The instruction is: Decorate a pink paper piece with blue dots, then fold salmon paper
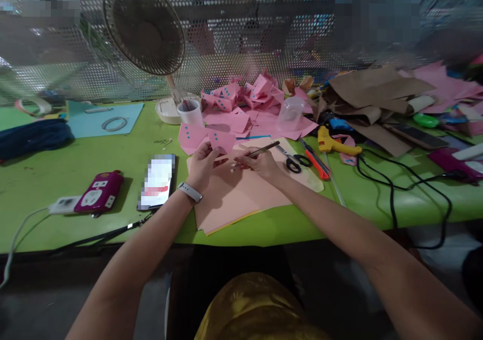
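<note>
Over peach sheets (230, 199) on the green tabletop (94, 154), the left hand (204, 165) pinches a blue-dotted pink paper (223, 141) while, just beside it, the right hand (261, 165) grips a slim pen-like tool (267, 147).

One left hand (204, 165), one right hand (261, 164) — that's two in play! One slim tool (266, 149), one pair of scissors (289, 158), one red cutter (316, 160), one yellow glue gun (334, 144), two plastic cups (191, 117) — and one fan (145, 35), one wristband (190, 192)!

Blue-dotted pink paper (226, 142), green table (45, 176)
</note>
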`<state>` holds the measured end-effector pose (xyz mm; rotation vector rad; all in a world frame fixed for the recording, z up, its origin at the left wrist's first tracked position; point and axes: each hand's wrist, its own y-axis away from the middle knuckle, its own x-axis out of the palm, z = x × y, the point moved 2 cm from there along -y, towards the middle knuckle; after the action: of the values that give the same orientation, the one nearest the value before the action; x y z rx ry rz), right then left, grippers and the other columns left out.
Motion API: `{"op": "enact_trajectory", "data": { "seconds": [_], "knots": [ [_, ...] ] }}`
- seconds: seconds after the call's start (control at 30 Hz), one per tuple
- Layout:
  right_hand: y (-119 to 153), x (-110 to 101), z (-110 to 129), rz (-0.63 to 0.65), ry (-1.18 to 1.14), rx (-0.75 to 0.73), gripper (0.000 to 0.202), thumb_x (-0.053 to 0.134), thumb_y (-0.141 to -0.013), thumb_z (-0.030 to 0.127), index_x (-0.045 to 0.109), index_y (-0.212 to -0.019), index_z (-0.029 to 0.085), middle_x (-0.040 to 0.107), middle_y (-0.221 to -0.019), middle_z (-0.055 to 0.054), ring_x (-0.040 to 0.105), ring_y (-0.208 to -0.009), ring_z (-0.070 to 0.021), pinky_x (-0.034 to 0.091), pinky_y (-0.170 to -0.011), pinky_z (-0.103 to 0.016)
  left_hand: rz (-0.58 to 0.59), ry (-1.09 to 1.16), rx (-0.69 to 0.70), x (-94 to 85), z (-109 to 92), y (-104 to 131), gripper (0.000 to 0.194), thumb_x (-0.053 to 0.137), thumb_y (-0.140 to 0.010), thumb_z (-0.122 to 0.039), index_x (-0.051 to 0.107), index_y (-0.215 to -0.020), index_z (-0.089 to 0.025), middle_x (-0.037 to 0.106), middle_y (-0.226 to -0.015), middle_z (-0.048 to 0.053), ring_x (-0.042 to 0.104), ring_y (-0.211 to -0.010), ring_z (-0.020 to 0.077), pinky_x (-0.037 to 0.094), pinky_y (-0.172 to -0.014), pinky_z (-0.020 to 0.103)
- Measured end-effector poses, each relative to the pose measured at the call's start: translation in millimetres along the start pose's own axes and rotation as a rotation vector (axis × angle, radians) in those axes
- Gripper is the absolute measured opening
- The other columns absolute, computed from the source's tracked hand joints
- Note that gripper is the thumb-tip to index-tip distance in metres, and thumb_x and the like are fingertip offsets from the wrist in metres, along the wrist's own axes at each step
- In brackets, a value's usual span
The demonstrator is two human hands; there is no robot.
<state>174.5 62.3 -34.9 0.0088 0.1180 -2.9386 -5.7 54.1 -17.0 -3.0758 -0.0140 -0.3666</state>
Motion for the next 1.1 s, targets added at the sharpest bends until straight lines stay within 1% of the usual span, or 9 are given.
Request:
{"op": "enact_trajectory", "data": {
  "seconds": [0.1,0.27,0.43,0.53,0.7,0.9,1.1],
  "knots": [
    [0.3,0.3,0.3,-0.005,-0.023,0.028,0.045,0.085,-0.058,0.057,0.068,-0.073,0.017,0.071,-0.066,-0.003,0.069,-0.061,-0.0152,0.059,-0.061,-0.026,0.0,-0.007,0.008,0.0,-0.2,-0.3,0.015,0.073,-0.075,-0.029,0.064,-0.086,-0.022,0.065,-0.083,0.0,0.064,-0.078,0.0132,0.059,-0.076,0.03],
    [1.1,-0.8,0.2,-0.011,-0.072,0.027,0.047,0.086,-0.058,0.057,0.067,-0.072,0.016,0.071,-0.064,-0.003,0.069,-0.06,-0.0153,0.061,-0.06,-0.027,0.005,-0.009,0.011,0.0,-0.4,-0.1,0.016,0.073,-0.075,-0.028,0.065,-0.087,-0.021,0.065,-0.085,0.001,0.064,-0.08,0.0137,0.059,-0.078,0.032],
    [1.7,-1.1,1.6,-0.018,-0.089,0.024,0.047,0.087,-0.056,0.056,0.067,-0.07,0.016,0.07,-0.062,-0.003,0.068,-0.057,-0.0141,0.06,-0.056,-0.025,-0.001,-0.017,0.001,0.3,-1.0,0.7,0.019,0.074,-0.074,-0.03,0.064,-0.088,-0.021,0.066,-0.085,0.001,0.063,-0.081,0.0139,0.059,-0.075,0.029],
    [2.1,1.0,3.1,0.005,-0.095,0.005,0.046,0.087,-0.055,0.055,0.069,-0.071,0.016,0.069,-0.061,-0.002,0.068,-0.057,-0.0143,0.059,-0.056,-0.025,0.01,-0.019,0.0,0.4,-1.4,0.9,0.022,0.074,-0.073,-0.032,0.064,-0.09,-0.021,0.065,-0.086,0.001,0.064,-0.083,0.0134,0.058,-0.074,0.027],
    [2.3,2.6,0.9,0.016,-0.066,-0.018,0.039,0.087,-0.058,0.05,0.068,-0.068,0.017,0.07,-0.063,-0.002,0.067,-0.056,-0.0134,0.057,-0.056,-0.025,0.012,-0.005,-0.006,0.0,-1.2,0.5,0.021,0.073,-0.074,-0.031,0.064,-0.089,-0.021,0.065,-0.085,0.0,0.063,-0.082,0.0127,0.058,-0.075,0.028],
    [0.7,2.9,-3.8,0.048,-0.048,-0.074,0.036,0.084,-0.065,0.049,0.068,-0.07,0.017,0.071,-0.065,-0.002,0.066,-0.058,-0.012,0.055,-0.056,-0.023,0.018,-0.007,-0.003,0.7,-1.8,1.3,0.018,0.072,-0.076,-0.03,0.062,-0.087,-0.02,0.064,-0.085,0.0,0.063,-0.081,0.0123,0.058,-0.078,0.029],
    [-1.5,1.3,-3.7,-0.01,-0.119,0.021,0.044,0.088,-0.057,0.052,0.066,-0.07,0.016,0.07,-0.062,-0.002,0.069,-0.059,-0.014,0.06,-0.06,-0.025,0.011,-0.021,-0.005,1.4,-1.3,1.3,0.019,0.073,-0.075,-0.03,0.063,-0.087,-0.02,0.065,-0.084,0.0,0.063,-0.079,0.0124,0.058,-0.076,0.029]
  ]
}}
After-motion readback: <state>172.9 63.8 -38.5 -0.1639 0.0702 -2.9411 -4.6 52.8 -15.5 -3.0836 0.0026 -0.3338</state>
